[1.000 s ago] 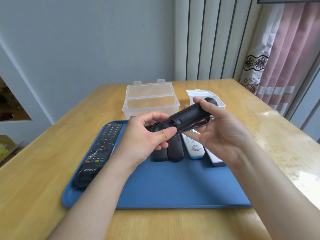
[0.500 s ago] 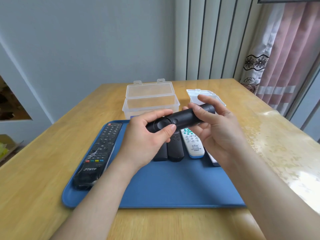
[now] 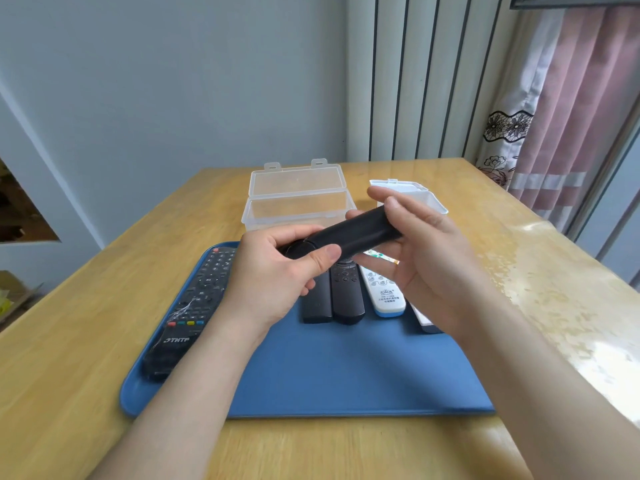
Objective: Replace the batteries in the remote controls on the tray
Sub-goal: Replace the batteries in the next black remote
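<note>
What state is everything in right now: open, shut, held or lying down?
Black remote, held above the blue tray
Left hand, grips one end
Right hand, grips the other end
Large clear box, lid open
Long black remote, lying on tray, buttons up
White remote, lying on tray, buttons up

A row of remotes (image 3: 347, 295) lay on the tray (image 3: 346, 375); behind it on the table (image 3: 79, 358) stood a box (image 3: 298, 202), a second box (image 3: 434, 201) to its right.

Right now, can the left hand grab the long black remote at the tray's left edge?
Probably not yet: the left hand grips the held remote, though nothing blocks its way to the long remote.
</note>
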`<state>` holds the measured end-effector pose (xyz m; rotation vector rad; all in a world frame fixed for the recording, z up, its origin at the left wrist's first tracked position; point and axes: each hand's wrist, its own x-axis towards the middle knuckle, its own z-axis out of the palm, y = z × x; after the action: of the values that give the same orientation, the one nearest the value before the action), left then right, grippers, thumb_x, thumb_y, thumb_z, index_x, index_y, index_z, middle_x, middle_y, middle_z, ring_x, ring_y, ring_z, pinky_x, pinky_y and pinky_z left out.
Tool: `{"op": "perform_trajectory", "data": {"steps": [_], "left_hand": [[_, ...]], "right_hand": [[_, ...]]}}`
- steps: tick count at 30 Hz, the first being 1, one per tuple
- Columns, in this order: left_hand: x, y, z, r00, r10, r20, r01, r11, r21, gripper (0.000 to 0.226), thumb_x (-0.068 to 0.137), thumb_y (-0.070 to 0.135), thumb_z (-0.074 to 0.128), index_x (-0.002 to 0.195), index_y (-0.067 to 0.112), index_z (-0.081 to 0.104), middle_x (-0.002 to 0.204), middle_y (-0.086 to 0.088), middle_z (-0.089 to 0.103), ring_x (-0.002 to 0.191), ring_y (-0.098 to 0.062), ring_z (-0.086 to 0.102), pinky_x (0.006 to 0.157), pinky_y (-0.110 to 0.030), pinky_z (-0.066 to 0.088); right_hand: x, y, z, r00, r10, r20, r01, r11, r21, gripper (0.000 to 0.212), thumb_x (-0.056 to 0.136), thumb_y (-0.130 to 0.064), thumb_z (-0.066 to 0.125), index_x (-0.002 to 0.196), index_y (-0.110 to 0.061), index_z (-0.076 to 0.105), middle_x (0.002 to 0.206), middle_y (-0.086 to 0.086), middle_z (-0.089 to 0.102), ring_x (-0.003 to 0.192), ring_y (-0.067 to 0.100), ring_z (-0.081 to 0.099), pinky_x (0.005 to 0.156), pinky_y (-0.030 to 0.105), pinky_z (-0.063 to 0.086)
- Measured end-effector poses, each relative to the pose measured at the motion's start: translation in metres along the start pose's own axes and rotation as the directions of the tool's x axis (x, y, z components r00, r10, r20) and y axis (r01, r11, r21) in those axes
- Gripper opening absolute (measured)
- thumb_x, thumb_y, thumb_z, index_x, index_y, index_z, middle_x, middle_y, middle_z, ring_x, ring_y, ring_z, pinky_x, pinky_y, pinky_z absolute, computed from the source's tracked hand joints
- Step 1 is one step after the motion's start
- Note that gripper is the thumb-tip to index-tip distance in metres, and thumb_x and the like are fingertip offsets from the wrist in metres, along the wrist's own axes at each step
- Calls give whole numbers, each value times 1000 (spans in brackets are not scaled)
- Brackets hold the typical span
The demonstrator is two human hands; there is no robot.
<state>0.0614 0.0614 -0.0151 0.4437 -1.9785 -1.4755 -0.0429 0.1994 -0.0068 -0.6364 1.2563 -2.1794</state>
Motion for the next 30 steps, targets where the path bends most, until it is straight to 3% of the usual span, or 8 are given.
{"op": "perform_trajectory", "data": {"steps": [4, 9, 14, 17, 23, 26, 28, 30], "left_hand": [[2, 2, -5, 1000, 3, -15, -4, 999, -35, 21, 76, 10, 78, 89, 26, 73, 54, 10, 62, 47, -13, 49, 47, -19, 44], [0, 4, -8, 1000, 15, 9, -14, 997, -80, 24, 76, 5, 76, 85, 27, 76, 62, 5, 65, 50, -15, 50, 49, -21, 44], [1, 1, -9, 999, 48, 19, -46, 996, -70, 27, 77, 0, 74, 87, 25, 76, 63, 3, 66, 49, -14, 47, 48, -18, 41], [1, 0, -12, 998, 51, 21, -49, 997, -60, 26, 67, 8, 77, 79, 30, 77, 61, 3, 65, 49, -13, 47, 47, -18, 40], [5, -4, -17, 999, 37, 25, -37, 999, 0, 29, 62, 18, 72, 90, 25, 76, 64, 6, 62, 50, -14, 49, 49, -19, 40], [7, -3, -23, 994, 84, -66, -82, 996, 32, 47, 56, 20, 79, 100, 35, 70, 81, 13, 55, 70, -10, 55, 68, -22, 46], [9, -4, -24, 980, 119, -158, -111, 992, 59, 65, 55, 24, 83, 113, 41, 61, 102, 9, 56, 97, -12, 59, 91, -32, 47], [10, -3, -19, 967, 61, -246, -67, 998, -18, 76, 63, 25, 85, 127, 39, 47, 119, 0, 55, 106, -15, 63, 93, -32, 49]], "right_hand": [[0, -10, -8, 987, 119, 106, -118, 993, -12, 33, 102, -25, 45, 125, -10, 63, 105, 16, 71, 100, 36, 71, 77, 45, 59], [-2, -12, -11, 965, 181, 191, -193, 980, 42, 41, 100, -35, 44, 121, -7, 64, 117, 18, 70, 106, 30, 69, 78, 41, 59], [-2, -5, -9, 969, 180, 167, -196, 977, 82, 36, 99, -29, 47, 116, -3, 66, 113, 17, 72, 99, 29, 71, 77, 42, 60], [-2, -2, -7, 970, 173, 171, -188, 979, 75, 33, 94, -28, 52, 110, -5, 68, 113, 16, 72, 96, 29, 72, 77, 41, 60], [-2, 2, -2, 976, 176, 126, -180, 984, 20, 29, 98, -25, 50, 105, -3, 69, 104, 17, 74, 87, 32, 74, 62, 32, 61], [-4, 0, -1, 963, 241, 120, -230, 968, -98, 29, 103, -20, 45, 105, 0, 65, 104, 18, 74, 86, 39, 73, 60, 30, 61], [-5, -6, -1, 960, 233, 158, -218, 970, -109, 26, 102, -12, 44, 102, 1, 66, 104, 18, 74, 89, 38, 73, 70, 29, 62], [-6, -9, 0, 973, 143, 179, -136, 990, -48, 23, 98, -2, 48, 104, 4, 69, 105, 20, 74, 98, 36, 71, 85, 32, 58]]}}
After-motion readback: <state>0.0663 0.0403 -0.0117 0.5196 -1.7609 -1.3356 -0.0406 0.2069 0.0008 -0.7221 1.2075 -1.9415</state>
